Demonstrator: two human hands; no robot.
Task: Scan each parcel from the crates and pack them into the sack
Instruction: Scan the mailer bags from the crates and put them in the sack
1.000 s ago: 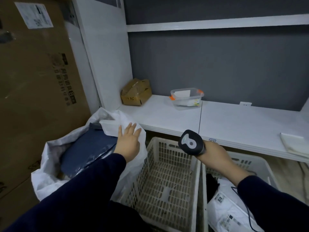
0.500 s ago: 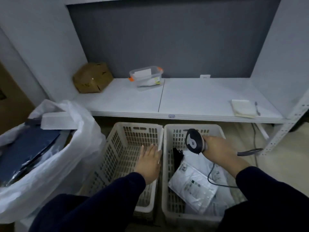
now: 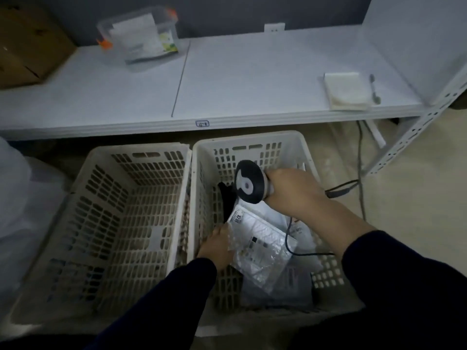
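Left grip (image 3: 217, 245) was down in the right crate (image 3: 252, 154), fingers tucked at the near-left edge of the top parcel (image 3: 262, 246). As far as the blur allowed, they were pinching it. Right grip (image 3: 290, 190) was wrapped round the handle of the scanner (image 3: 249, 184), whose round dark head hung over the crate's far half, just above the parcel's far end. Which way its window faced, I could not tell. The cable (image 3: 286, 238) looped down across the parcel's right side.

The step in hand looked to be the pick-and-scan. To do it well, the left grip wanted a firm hold on that edge, tipping the parcel up so the label sat flat and open. The scanner had to come square to the barcode, with the cable kept off the print and the glossy wrap angled away from glare.

The parcel lay label-up on other parcels inside the right crate. Its long axis ran on a diagonal from far-left to near-right, with the printed corner at the far-left end under the scanner.

The left crate (image 3: 141, 157) stood touching alongside. The sack (image 3: 15, 193) showed pale at the left edge, well apart from the parcel. A shelf (image 3: 252, 72) ran behind.
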